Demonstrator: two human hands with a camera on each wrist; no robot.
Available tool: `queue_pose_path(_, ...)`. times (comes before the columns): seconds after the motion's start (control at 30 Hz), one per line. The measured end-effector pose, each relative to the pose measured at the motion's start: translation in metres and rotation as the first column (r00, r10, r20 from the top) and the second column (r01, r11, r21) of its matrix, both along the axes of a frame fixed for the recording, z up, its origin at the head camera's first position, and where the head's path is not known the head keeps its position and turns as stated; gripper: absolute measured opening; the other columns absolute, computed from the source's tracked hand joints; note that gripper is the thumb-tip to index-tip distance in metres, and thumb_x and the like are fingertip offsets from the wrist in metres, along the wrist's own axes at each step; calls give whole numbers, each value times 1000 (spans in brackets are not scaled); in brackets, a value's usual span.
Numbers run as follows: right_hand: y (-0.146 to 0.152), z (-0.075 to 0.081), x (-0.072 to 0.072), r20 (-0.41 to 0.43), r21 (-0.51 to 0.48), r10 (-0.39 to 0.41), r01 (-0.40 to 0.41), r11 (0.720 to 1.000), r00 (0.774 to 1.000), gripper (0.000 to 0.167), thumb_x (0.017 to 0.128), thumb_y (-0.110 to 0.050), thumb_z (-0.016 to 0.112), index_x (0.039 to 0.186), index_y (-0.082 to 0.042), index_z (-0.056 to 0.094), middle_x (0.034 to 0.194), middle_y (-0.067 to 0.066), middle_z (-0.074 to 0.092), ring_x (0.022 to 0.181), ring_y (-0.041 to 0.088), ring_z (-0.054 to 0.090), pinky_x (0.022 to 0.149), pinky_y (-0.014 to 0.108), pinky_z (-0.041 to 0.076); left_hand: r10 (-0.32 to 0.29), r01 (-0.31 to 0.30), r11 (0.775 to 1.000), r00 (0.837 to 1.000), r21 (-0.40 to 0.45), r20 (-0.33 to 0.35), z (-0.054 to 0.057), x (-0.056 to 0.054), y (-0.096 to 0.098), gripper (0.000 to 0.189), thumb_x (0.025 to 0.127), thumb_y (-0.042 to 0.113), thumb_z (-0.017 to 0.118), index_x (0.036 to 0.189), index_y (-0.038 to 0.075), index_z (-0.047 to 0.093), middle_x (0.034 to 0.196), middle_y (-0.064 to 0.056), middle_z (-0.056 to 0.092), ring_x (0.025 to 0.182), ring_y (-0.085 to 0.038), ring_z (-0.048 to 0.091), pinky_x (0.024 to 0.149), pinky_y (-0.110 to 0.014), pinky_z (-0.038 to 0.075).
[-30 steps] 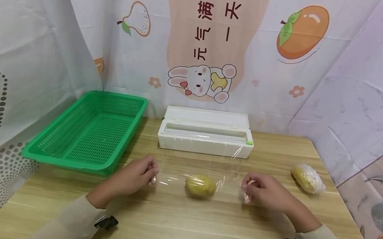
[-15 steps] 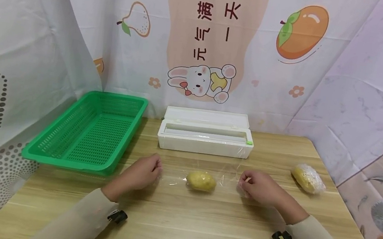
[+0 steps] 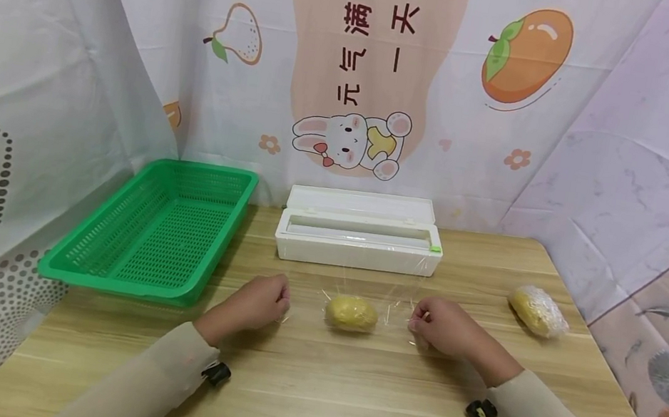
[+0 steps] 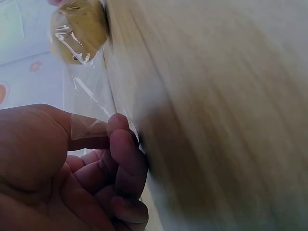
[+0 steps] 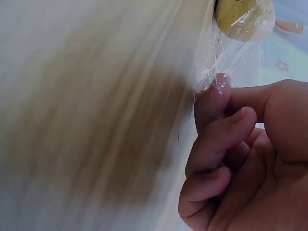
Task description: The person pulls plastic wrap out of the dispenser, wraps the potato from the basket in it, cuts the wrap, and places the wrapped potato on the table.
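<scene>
A yellow potato lies in the middle of the table under a sheet of clear plastic wrap. On its left, my left hand pinches one edge of the wrap between thumb and index finger. My right hand pinches the opposite edge, where the film is bunched at the fingertips in the right wrist view. Creases run through the film from the potato back toward the white wrap dispenser. Both hands are low over the tabletop, a short gap from the potato on either side.
Behind the potato, the dispenser stands with its lid raised against the printed curtain. A green plastic basket is at the back left. Toward the right table edge lies another potato, wrapped in film.
Both hands have moved inward toward the potato, still pinching the wrap. The film was stretched between them and now clings more closely around the potato, with new creases behind it.
</scene>
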State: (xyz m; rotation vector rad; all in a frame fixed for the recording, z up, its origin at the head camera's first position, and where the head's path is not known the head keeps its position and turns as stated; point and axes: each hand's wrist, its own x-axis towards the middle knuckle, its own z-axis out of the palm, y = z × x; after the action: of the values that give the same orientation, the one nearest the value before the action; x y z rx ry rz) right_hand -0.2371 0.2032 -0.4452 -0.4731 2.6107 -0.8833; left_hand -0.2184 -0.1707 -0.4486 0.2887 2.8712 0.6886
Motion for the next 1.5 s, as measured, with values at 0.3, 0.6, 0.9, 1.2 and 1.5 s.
queue_pose_path(0.3, -6, -1, 0, -76, 100, -41, 48, 994, 996, 15, 98, -18, 68, 84, -15, 64, 64, -4, 64, 59, 13, 54, 55, 29, 43, -57, 51, 995, 996, -84, -73, 1, 0, 6, 17, 95, 9, 64, 79, 16, 59, 70, 6, 59, 63, -12, 53, 59, -28, 45)
queue_pose_path(0.6, -4, 1, 0, -194, 186, -75, 111, 976, 978, 34, 86, -30, 81, 74, -17, 53, 67, -2, 51, 60, 16, 49, 54, 31, 35, 2, -6, 998, 998, -61, -66, 3, -1, 3, 24, 88, 17, 79, 73, 19, 60, 71, 7, 59, 66, -13, 54, 60, -30, 45)
queue_pose_path(0.9, -1, -5, -11, -155, 53, 27, -19, 998, 988, 25, 86, -12, 80, 76, -15, 58, 70, -3, 54, 67, 14, 52, 65, 31, 42, 54, -53, 995, 999, 84, -4, -2, -10, -3, 24, 83, 14, 83, 75, 18, 61, 69, 3, 58, 67, -15, 54, 59, -30, 41)
queue_pose_path(1.2, -4, 0, -9, -176, 52, 23, -14, 999, 984, 12, 85, -13, 83, 79, -20, 74, 74, -8, 66, 71, 12, 56, 70, 32, 46, -34, 40, 996, 996, 75, -76, -1, -6, 1, 24, 83, 0, 75, 74, 23, 74, 71, 9, 62, 67, -9, 52, 60, -26, 43)
queue_pose_path(1.5, 5, 4, -4, -112, 7, 1, 0, 1000, 994, 7, 91, -18, 78, 84, -20, 79, 73, -8, 69, 64, 12, 52, 58, 29, 42, -146, 149, 988, 987, 39, -60, 4, -3, -2, 23, 94, 1, 67, 90, 17, 84, 96, 5, 79, 100, -18, 71, 90, -38, 57)
